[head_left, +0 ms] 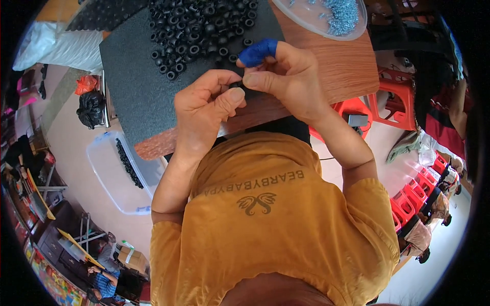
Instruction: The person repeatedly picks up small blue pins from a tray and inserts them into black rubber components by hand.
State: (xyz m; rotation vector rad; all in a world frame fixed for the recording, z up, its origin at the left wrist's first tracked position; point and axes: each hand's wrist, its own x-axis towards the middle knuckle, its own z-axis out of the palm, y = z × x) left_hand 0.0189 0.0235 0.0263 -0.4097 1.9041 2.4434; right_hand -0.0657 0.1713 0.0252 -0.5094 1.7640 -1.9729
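One black piece between hands, near table edge; mat bare leftward.

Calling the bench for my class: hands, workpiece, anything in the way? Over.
Left hand pinching small black piece. Right hand close beside it, grip unclear. Fingers partly hiding it; pile of black rings just beyond.

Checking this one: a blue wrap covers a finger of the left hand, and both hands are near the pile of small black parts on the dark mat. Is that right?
Not quite: the head view shows the blue wrap on a finger of the right hand, not the left hand. Both hands are near the pile of small black parts on the dark mat.
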